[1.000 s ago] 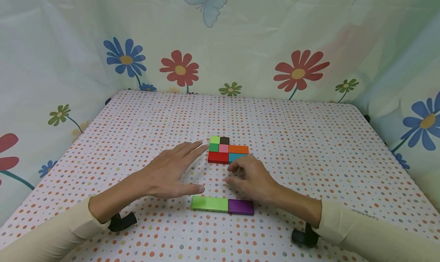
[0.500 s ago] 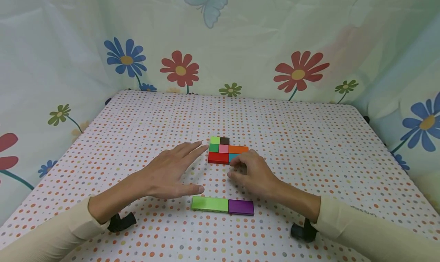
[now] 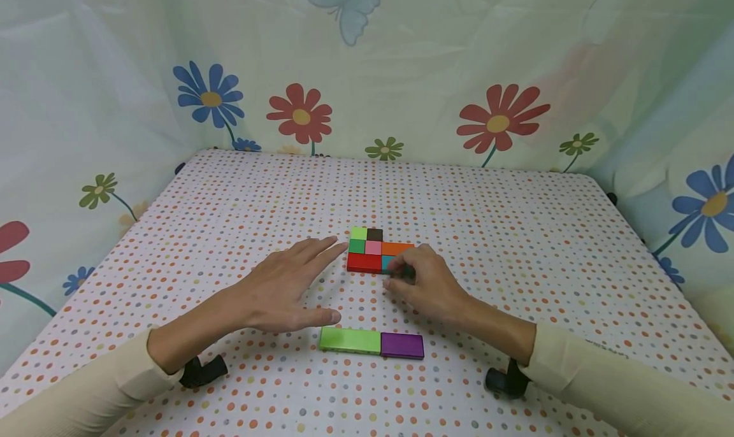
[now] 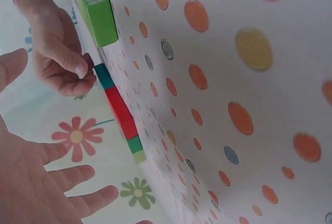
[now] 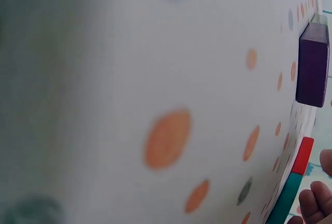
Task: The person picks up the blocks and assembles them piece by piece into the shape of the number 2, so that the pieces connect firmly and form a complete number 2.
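My left hand point(image 3: 281, 284) is spread, fingers straight, its fingertips just left of a flat group of coloured blocks. My right hand point(image 3: 427, 281) is loosely curled at that group's right front corner; its fingertips overlap the blue block point(image 3: 385, 263) in the head view, and a gap shows between thumb and fingers. Left of the blue block lies a red block point(image 3: 364, 262). Behind them are an orange block point(image 3: 397, 248), a pink block point(image 3: 373, 247), a green block point(image 3: 357, 246), a light green block point(image 3: 358, 232) and a dark brown block point(image 3: 374, 234).
Nearer the person, a long lime green block point(image 3: 350, 340) lies end to end with a purple block point(image 3: 402, 345). Dotted cloth point(image 3: 275, 392) covers the table, and a flowered curtain point(image 3: 424, 61) rises behind and at both sides. Each wrist wears a black camera point(image 3: 203, 370).
My right hand has moved slightly away from the person and to the right, so its fingers cover more of the blue block. My left hand and the blocks stay where they were.
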